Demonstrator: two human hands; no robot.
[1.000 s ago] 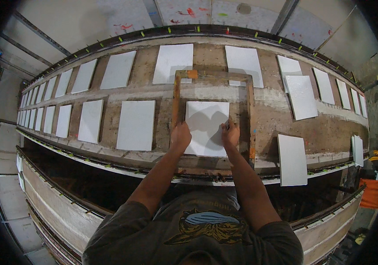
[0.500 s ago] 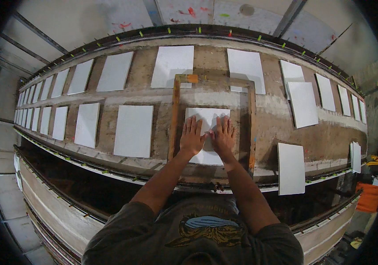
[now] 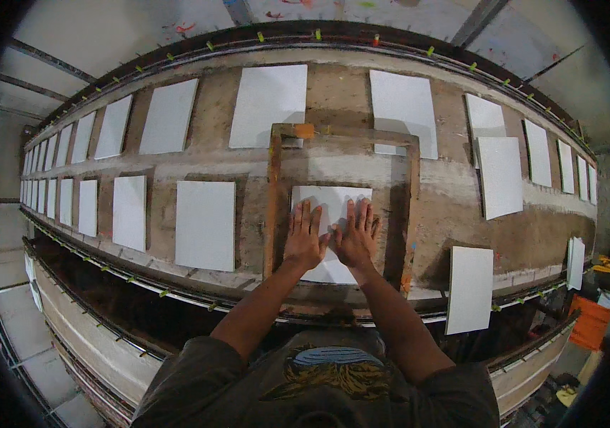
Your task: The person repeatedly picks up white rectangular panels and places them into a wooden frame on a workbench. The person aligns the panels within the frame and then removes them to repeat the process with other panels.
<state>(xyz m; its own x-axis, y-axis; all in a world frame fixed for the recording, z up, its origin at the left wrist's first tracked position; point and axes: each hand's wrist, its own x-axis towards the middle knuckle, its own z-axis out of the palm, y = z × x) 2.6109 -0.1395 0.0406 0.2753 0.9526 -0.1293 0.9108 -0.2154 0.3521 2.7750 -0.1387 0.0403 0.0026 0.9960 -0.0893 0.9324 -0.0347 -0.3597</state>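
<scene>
Palms down, your left hand and right hand rest on the white panel, inside the wooden frame on the desk at the centre of the view. Your fingers lie slightly spread, clamped on nothing. The panel looks light and stiff, its corners perhaps brittle; both long edges seem the best hold. Your hands cover much of its face, and its underside is out of sight. Your forearms partly mask the frame's near side; far panels at left blur together.
</scene>
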